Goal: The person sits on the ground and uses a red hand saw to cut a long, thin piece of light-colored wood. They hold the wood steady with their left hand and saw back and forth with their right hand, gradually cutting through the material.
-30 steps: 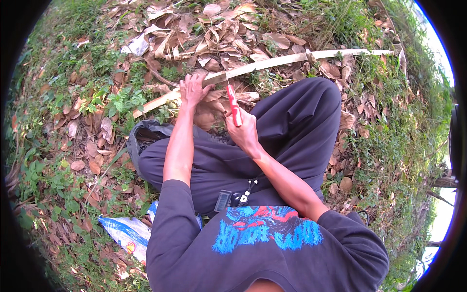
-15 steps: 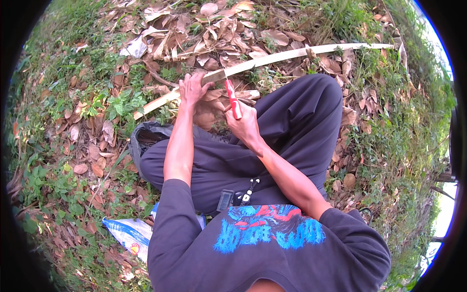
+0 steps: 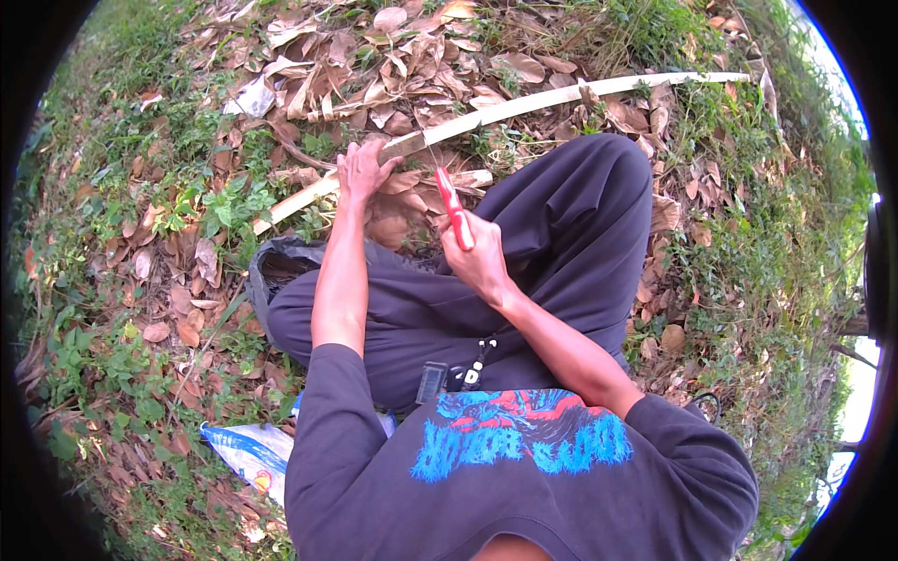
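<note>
Right hand [image 3: 479, 260], mid-frame: the grip is wrapped firmly round a red-handled cutting tool [image 3: 451, 203], its thin blade meeting the pale strip [image 3: 505, 111] that arcs across the upper frame. Left hand [image 3: 363, 173], upper centre-left, lies over the strip, fingers spread, thumb out; whether that grip curls underneath, I can't tell. And those fingers sit near the blade! A skid on that smooth face could send the edge into them. The strip rests on loose, crackly brown leaves [image 3: 327, 79], so uneven support could let it roll or twist, and a sideways lean might bend that slim blade. Long, narrow, wood-like stuff, this strip; glossy hard handle, soft dark trousers [image 3: 561, 224] folded close below.
</note>
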### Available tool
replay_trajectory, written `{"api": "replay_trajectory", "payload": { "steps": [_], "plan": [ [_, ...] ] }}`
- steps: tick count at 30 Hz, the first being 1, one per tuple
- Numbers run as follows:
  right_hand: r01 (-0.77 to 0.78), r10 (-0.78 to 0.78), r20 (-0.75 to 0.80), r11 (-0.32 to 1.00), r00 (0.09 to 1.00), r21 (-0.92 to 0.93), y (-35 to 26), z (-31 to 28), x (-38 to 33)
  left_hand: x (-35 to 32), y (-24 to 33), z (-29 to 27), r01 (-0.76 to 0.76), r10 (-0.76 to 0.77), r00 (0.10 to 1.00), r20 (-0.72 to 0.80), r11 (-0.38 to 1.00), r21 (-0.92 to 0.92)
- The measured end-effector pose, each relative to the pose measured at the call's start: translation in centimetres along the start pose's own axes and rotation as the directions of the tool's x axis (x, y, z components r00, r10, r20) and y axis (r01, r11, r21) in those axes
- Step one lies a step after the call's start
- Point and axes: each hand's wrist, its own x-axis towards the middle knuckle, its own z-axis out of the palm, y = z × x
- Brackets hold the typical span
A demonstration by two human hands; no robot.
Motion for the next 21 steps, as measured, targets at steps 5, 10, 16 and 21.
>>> {"api": "replay_trajectory", "payload": {
  "steps": [5,10,16,21],
  "plan": [
    [-0.005,0.007,0.042,0.998,0.999,-0.068,0.2,0.8,1.4,0.0,-0.5,0.1,-0.01,0.01,1.0,0.005,1.0,0.003],
    [-0.045,0.051,0.086,0.997,0.995,-0.069,-1.3,-1.1,-3.4,0.2,-0.6,0.0,0.016,-0.015,0.999,0.039,1.0,-0.003],
    [-0.019,0.023,0.084,0.999,0.996,-0.049,-0.7,-1.4,-2.1,-0.3,-0.1,0.2,0.007,-0.007,1.0,-0.017,1.0,0.018],
    [0.051,-0.046,0.08,0.996,0.996,-0.067,-0.1,0.5,2.1,0.0,-0.1,-0.1,0.01,-0.009,1.0,-0.006,0.999,0.038]
  ]
}}
